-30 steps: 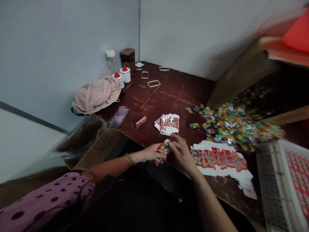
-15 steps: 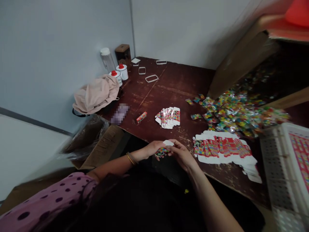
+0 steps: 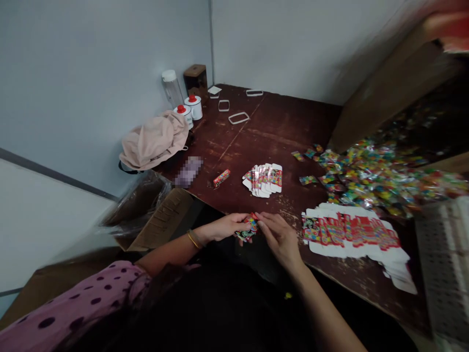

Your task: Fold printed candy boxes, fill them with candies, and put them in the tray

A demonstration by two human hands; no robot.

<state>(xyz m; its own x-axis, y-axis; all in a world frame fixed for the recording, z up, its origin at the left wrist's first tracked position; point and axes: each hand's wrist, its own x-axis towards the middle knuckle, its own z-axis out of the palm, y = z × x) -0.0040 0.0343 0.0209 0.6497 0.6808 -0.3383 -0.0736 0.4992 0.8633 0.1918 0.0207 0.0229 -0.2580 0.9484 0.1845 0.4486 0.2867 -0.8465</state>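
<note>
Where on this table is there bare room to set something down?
Widest: the bare tabletop between the pale frames and loose candies. A narrower patch lies between the red box and the smaller carton fan. The right side is crowded: candies, larger carton spread, perforated crate.

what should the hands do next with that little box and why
Probably press the end of the colourful box with the right hand, since its fingers are at that end while the left hand holds the box.
</note>
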